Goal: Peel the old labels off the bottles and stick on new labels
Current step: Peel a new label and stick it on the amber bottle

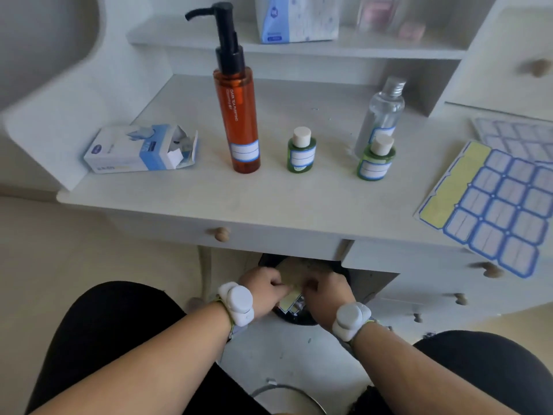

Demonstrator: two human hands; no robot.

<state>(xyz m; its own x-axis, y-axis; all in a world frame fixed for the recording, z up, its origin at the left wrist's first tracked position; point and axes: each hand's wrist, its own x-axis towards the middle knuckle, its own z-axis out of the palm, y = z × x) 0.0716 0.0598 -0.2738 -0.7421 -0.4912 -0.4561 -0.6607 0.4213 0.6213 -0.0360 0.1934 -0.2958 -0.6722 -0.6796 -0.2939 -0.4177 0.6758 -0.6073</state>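
Observation:
A tall amber pump bottle [238, 115], two small green bottles [301, 151] [375, 161] and a clear bottle [381, 115] stand on the white desk [209, 193], each with a blue-framed white label. A label sheet [490, 205] with a bare yellow strip lies at the right edge, a second sheet [517, 139] behind it. Below the desk, my left hand [263, 290] and my right hand [326, 290] both pinch a yellowish scrap of backing paper [291, 298] over a black waste bin [299, 316].
An opened blue-and-white box [140, 149] lies at the desk's left. A tissue pack [299, 19] stands on the upper shelf. Drawers with wooden knobs [222, 234] sit under the desktop. My dark-clad knees flank the floor gap.

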